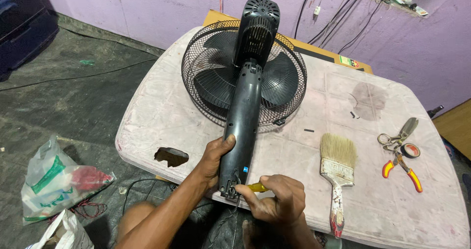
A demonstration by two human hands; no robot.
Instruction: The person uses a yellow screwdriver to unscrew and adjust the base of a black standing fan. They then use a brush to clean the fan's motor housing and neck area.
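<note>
A black fan (245, 77) lies face down on a worn white table (162, 111), its round wire grille at the far end and its long neck pointing toward me. My left hand (216, 158) grips the lower part of the neck from the left. My right hand (272, 200) holds a yellow-handled screwdriver (256, 187), its tip at the base end of the neck near the table's front edge.
A paintbrush (337, 168), scissors (398, 135), a roll of tape (410, 151) and red-and-yellow pliers (403, 168) lie on the table's right side. The tabletop has a hole (171, 156) at the left. Plastic bags (56, 180) sit on the floor at the left.
</note>
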